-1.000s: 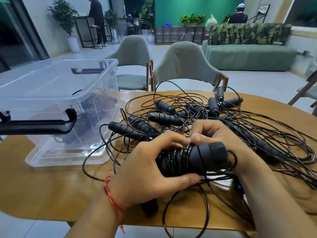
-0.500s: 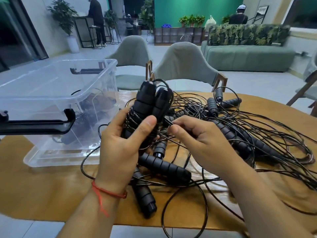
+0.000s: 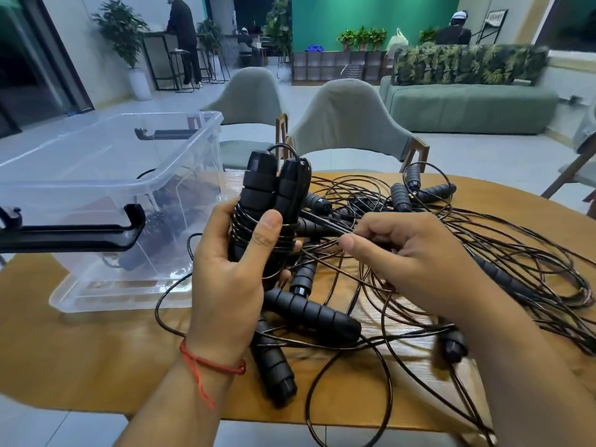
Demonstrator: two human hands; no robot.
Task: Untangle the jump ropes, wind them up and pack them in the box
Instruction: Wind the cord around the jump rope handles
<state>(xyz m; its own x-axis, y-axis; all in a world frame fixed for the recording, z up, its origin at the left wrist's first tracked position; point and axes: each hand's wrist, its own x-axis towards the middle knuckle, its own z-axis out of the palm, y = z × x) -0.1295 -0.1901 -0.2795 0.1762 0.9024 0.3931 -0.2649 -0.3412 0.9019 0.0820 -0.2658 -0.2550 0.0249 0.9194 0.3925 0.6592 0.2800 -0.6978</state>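
Two handles (image 3: 269, 196), bound together by coils of cord, are held upright in the left hand (image 3: 230, 285), with the thumb pressed across the coils. A strand (image 3: 319, 246) is pinched between thumb and fingers of the right hand (image 3: 416, 256), just beside the bundle. The tangle (image 3: 503, 253) of ropes is spread over the table (image 3: 80, 359) under and behind both hands. A clear box (image 3: 106, 175) is set at the table's left, and dark rope is seen through its wall.

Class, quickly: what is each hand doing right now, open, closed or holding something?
Left hand: holds the wound jump rope upright.
Right hand: pinches a loose cord beside it.
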